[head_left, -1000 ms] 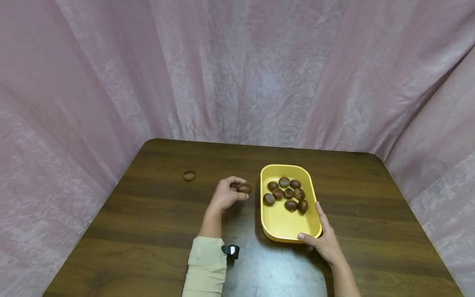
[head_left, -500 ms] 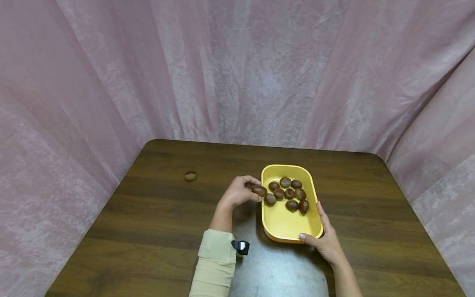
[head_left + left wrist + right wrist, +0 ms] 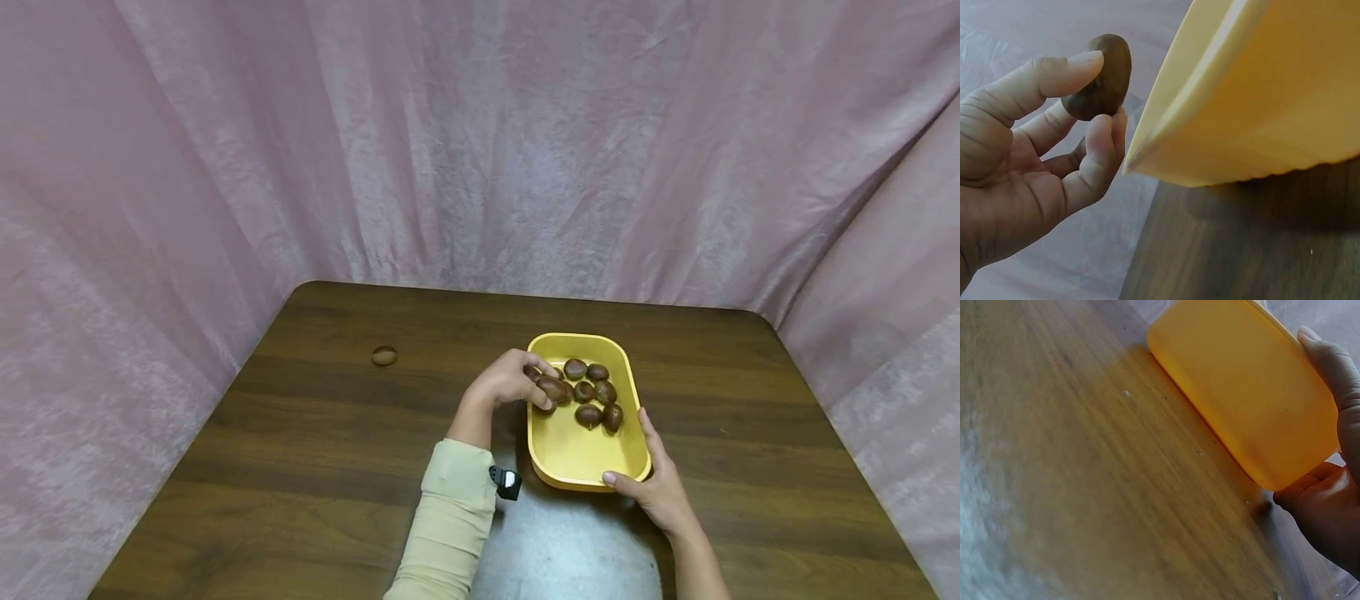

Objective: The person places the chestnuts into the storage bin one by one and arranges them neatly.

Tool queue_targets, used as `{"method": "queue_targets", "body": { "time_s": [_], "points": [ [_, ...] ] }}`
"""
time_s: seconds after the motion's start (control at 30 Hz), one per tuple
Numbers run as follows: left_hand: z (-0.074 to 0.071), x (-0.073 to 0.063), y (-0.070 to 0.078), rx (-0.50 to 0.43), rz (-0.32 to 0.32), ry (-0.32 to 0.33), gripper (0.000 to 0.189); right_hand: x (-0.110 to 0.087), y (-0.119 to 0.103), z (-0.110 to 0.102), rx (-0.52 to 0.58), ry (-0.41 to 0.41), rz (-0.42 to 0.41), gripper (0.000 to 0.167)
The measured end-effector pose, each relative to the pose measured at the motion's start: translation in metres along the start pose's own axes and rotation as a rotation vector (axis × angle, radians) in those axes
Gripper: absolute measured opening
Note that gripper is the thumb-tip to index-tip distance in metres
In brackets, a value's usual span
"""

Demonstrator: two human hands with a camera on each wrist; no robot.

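Observation:
My left hand (image 3: 510, 382) reaches in over the left rim of a yellow plastic box (image 3: 573, 458). Its thumb and fingertips pinch a glossy brown chestnut (image 3: 551, 388), seen up close as a dark chestnut (image 3: 1102, 78) in the left wrist view. Another brown rounded shape (image 3: 531, 372) shows between those fingers in the head view. Several chestnuts (image 3: 588, 415) lie in the far part of the box. My right hand (image 3: 660, 492) grips the near right corner, thumb over the rim and fingers along the outer wall (image 3: 1254, 381).
One more chestnut (image 3: 385, 356) lies alone on the brown wooden table (image 3: 300, 450), left of the box. Pink curtains (image 3: 480, 150) hang behind the table and at both sides. A black strap with a camera (image 3: 506, 482) is on the left wrist.
My left hand has moved right with the chestnut, from beside the box to over its inside. The right hand and the box have stayed in place.

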State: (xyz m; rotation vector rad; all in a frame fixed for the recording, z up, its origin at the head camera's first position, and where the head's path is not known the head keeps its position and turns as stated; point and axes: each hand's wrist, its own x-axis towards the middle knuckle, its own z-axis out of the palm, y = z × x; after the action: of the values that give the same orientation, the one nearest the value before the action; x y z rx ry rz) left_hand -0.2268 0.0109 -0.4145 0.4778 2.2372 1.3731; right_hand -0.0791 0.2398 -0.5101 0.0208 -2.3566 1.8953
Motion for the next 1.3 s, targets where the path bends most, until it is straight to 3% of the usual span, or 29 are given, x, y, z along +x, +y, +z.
{"method": "queue_targets", "body": {
  "time_s": [0.47, 0.63, 0.83, 1.0, 1.3],
  "points": [
    [0.005, 0.030, 0.016, 0.160, -0.055, -0.116, 0.035, 0.002, 0.001, 0.000, 0.019, 0.001, 0.005, 0.106],
    [0.009, 0.044, 0.022, 0.105, -0.095, -0.208, 0.036, 0.001, 0.001, 0.000, 0.024, 0.000, 0.011, 0.107],
    [0.017, 0.058, 0.019, 0.001, -0.180, -0.288, 0.035, 0.003, 0.001, 0.000, 0.016, -0.004, 0.005, 0.106],
    [0.025, 0.066, 0.013, -0.049, -0.246, -0.296, 0.036, 0.003, 0.002, 0.000, 0.019, -0.008, 0.001, 0.106],
    [0.031, 0.070, 0.013, 0.026, -0.274, -0.268, 0.039, 0.003, 0.001, -0.001, -0.001, -0.004, -0.002, 0.105]
  ]
}}
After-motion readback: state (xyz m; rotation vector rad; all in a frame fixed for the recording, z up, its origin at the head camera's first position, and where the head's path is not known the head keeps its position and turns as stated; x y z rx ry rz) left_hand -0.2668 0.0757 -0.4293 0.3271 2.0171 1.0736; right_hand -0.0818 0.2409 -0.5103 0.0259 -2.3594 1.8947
